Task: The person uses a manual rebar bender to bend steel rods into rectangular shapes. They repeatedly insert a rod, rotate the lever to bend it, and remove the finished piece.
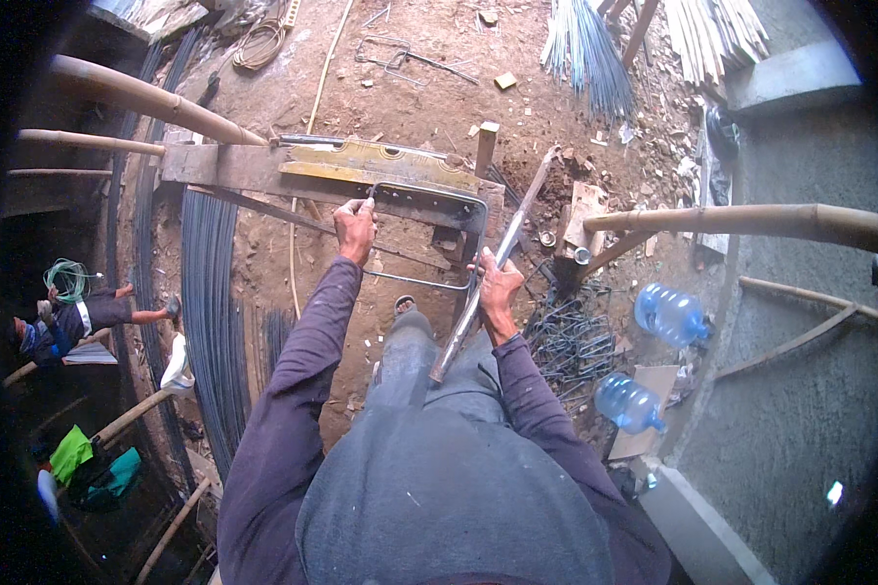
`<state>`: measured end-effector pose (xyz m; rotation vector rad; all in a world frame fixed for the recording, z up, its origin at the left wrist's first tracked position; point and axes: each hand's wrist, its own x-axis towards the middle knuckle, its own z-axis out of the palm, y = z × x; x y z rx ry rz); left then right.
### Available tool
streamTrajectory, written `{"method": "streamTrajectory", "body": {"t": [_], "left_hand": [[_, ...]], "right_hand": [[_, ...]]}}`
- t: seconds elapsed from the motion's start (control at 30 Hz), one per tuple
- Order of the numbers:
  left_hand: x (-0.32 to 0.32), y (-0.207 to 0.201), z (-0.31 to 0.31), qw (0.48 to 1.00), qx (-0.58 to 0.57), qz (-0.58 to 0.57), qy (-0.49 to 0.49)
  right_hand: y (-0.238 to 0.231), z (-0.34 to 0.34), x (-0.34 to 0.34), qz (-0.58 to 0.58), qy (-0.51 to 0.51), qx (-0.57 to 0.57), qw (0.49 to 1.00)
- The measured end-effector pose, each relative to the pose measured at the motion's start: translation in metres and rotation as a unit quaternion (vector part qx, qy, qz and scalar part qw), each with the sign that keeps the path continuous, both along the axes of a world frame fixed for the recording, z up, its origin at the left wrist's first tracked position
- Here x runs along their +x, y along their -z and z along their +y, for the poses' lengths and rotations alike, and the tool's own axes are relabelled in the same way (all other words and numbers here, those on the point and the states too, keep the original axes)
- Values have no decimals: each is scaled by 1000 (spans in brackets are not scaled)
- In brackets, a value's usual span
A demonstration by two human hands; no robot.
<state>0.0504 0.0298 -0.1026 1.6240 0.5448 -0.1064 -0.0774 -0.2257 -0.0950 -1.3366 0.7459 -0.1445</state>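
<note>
1. Well out to the left of the left hand, a co-worker (93, 317) sits or lies; the exact posture is hard to make out.
2. Nearer, left of the left hand, long dark bars (210, 302) run in a bundle.
3. Ahead of the left hand, a beam (193, 166) carries a yellow strip (327, 171).
4. The left hand (356, 226) pinches the frame near its far left corner, thumb and fingers pressed together on the thin rod. A light but firm pinch should do; the frame probably twists if this corner dips, so the wrist is best held level.
5. The frame (484, 229), a bent rod, spans the gap between the hands, its right side just left of the pipe. Holding it flat would likely keep its sides in one plane.
6. The right hand (498, 285) is closed around the pipe; whether any finger also touches the frame, I cannot tell.
7. The pipe (461, 331) slants through the right hand, one end ahead and to the right, the other back toward the thighs. A full-fist grip and steady pressure should serve better than a jerk, with the near end clear of the legs.
8. Right of the right hand lies a heap of bent rods (568, 341); farther right, two blue jugs (671, 314).
</note>
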Motion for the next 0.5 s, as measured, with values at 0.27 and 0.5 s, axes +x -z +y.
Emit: {"method": "streamTrajectory", "body": {"t": [0.27, 0.5], "left_hand": [[12, -10, 12, 996, 11, 83, 2], [31, 10, 28, 965, -114, 233, 29]], "right_hand": [[30, 7, 5, 45, 24, 39, 998], [41, 12, 0, 80, 11, 22, 996]]}}
